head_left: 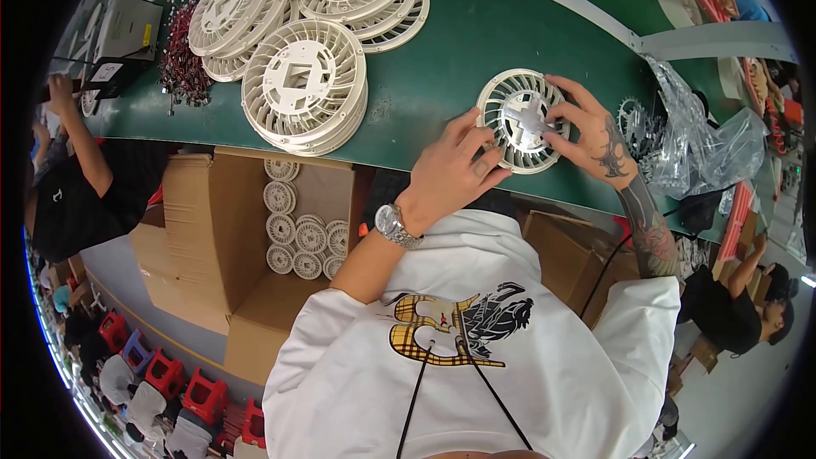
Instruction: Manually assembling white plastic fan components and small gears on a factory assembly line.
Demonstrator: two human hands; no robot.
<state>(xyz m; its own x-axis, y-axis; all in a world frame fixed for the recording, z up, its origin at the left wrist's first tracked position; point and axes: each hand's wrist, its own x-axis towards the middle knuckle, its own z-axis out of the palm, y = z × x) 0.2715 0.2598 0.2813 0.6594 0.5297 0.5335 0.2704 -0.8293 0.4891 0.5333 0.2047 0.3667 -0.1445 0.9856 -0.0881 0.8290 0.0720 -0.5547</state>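
Your green desk (425,110) spans the view in front of you. Below its near edge, to your left, an open cardboard box (191,238) holds round white parts (310,237) in rows. On the desk, also to your left, several stacks of cream vented discs (319,76) stand close together; to your right lies a crumpled clear plastic bag (722,149). A tangled heap of red and dark wires (180,64) lies left of the stacks. Your left hand (450,166) has its grip closed on the left rim of a single vented wheel (520,158) at the desk's near edge. Your right hand (595,132) arches over the wheel's right side, fingertips by the shiny centre plate (525,115); you cannot tell whether that grip pinches anything.
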